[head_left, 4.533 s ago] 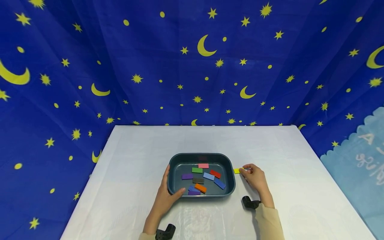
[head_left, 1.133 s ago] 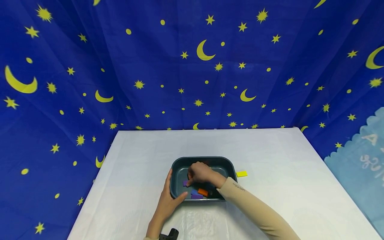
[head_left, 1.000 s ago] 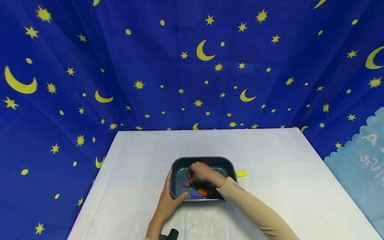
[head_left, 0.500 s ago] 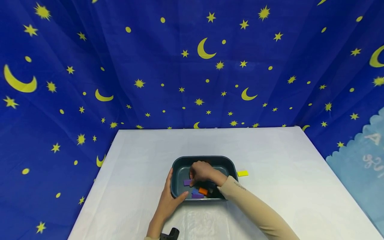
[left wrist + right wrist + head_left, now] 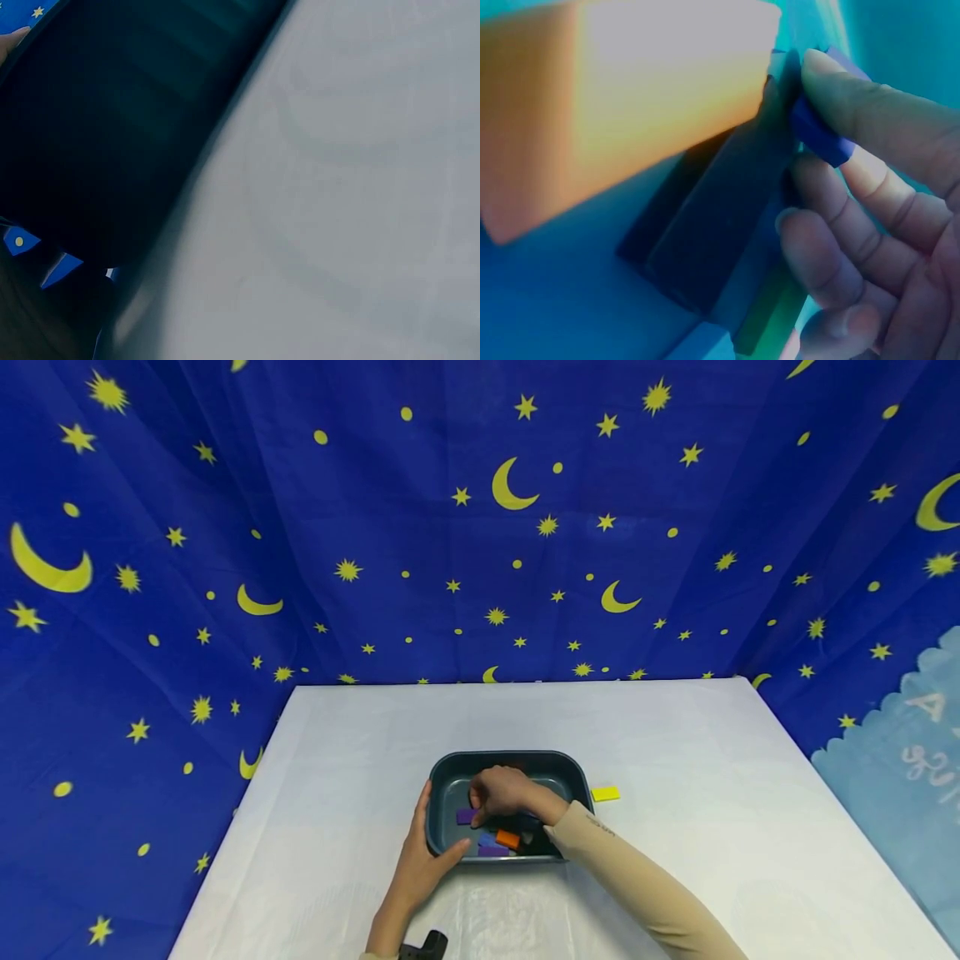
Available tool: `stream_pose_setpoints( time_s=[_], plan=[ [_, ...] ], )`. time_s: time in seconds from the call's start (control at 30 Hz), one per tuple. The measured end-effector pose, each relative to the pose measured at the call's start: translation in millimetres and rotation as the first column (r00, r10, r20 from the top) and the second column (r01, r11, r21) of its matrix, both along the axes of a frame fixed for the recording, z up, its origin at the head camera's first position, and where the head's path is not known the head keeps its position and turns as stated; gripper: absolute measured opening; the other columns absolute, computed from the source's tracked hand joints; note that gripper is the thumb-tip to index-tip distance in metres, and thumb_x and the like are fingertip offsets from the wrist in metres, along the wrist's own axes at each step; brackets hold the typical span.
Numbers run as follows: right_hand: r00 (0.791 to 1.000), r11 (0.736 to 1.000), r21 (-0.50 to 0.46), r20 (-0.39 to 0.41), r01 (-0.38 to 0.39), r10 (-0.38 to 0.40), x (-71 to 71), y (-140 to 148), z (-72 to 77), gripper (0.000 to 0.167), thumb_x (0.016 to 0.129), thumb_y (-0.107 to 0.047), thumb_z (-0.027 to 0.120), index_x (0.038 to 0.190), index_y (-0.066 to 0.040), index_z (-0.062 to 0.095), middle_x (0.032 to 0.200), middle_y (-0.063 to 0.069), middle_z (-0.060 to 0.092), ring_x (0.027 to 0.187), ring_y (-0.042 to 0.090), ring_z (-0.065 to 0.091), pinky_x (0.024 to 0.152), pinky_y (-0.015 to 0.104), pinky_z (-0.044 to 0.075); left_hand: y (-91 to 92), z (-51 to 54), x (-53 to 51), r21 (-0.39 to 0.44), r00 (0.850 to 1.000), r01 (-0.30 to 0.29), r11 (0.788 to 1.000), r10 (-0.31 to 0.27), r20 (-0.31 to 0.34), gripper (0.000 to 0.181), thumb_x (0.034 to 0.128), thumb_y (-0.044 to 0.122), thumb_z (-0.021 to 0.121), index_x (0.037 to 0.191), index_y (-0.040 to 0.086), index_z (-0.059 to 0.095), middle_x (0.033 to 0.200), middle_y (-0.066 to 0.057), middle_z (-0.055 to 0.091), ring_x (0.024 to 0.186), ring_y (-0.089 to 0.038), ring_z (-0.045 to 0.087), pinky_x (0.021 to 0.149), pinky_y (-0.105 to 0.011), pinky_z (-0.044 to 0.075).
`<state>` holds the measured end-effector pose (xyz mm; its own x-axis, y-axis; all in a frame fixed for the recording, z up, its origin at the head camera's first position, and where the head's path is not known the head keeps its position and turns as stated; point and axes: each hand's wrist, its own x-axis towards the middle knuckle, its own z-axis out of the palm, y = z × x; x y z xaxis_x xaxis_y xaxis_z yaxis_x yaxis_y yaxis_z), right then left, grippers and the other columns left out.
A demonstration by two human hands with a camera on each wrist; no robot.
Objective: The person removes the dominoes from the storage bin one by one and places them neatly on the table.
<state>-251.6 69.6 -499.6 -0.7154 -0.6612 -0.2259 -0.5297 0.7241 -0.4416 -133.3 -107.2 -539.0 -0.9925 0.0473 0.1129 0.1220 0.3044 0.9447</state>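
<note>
In the head view, a dark blue-grey tray [image 5: 517, 752] sits on the white table. My left hand [image 5: 418, 860] grips its near-left corner, thumb over the near rim and fingers along the outer left wall. Reaching into the tray, my right hand [image 5: 504, 792] pinches a purple domino block [image 5: 821, 133] between thumb and finger, with the other fingers loosely curled. Nearby lie an orange block [image 5: 507, 839], a blue block [image 5: 487, 839] and another purple block [image 5: 493, 852]. A dark block [image 5: 712, 217] and a green block [image 5: 772, 307] show in the right wrist view.
A yellow domino block [image 5: 605, 794] lies flat on the table [image 5: 360, 752], just outside the tray's right wall. My right sleeve [image 5: 637, 872] crosses the tray's near-right corner. A blue curtain [image 5: 420, 527] with moons and stars stands behind the table.
My right hand has left the yellow block on the table and moved left into the tray, to the purple block. During the last second it has barely moved. My left hand stays at the corner.
</note>
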Motion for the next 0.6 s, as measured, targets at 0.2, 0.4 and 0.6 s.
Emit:
stream_pose_setpoints(
  time_s=[0.2, 0.4, 0.6],
  plan=[
    [0.999, 0.999, -0.050, 0.040, -0.008, 0.010, 0.6, 0.0, -1.3, 0.029, 0.072, -0.032, 0.083, 0.069, -0.021, 0.057, 0.063, -0.011, 0.054, 0.056, 0.005, 0.049, 0.054, 0.022, 0.040, -1.7, -16.2, -5.3, 0.010, 1.000, -0.004, 1.000, 0.004, 0.001, 0.096, 0.0806, 0.025, 0.075, 0.153, 0.032, 0.011, 0.155, -0.009, 0.019, 0.136, -0.037, 0.024, 0.098, -0.065, 0.026],
    [0.998, 0.997, -0.076, 0.067, 0.000, 0.005, 0.2, 0.7, 1.8, 0.028, 0.073, -0.031, 0.083, 0.071, -0.021, 0.057, 0.064, -0.011, 0.055, 0.057, 0.004, 0.049, 0.054, 0.022, 0.039, 0.2, 6.4, 1.8, 0.031, 1.000, 0.008, 0.999, -0.009, 0.020, 0.095, 0.0812, 0.021, 0.074, 0.154, 0.018, 0.013, 0.154, -0.015, 0.018, 0.135, -0.040, 0.023, 0.098, -0.066, 0.024],
    [0.994, 0.995, -0.102, 0.104, 0.021, -0.010, -1.4, 4.2, 3.9, 0.026, 0.075, -0.030, 0.081, 0.073, -0.021, 0.058, 0.062, -0.011, 0.057, 0.054, 0.004, 0.051, 0.051, 0.022, 0.040, -0.1, 1.8, 0.8, 0.014, 1.000, 0.002, 1.000, -0.002, -0.004, 0.095, 0.0804, 0.022, 0.074, 0.153, 0.023, 0.014, 0.154, -0.013, 0.020, 0.135, -0.039, 0.024, 0.098, -0.066, 0.026]
  ],
)
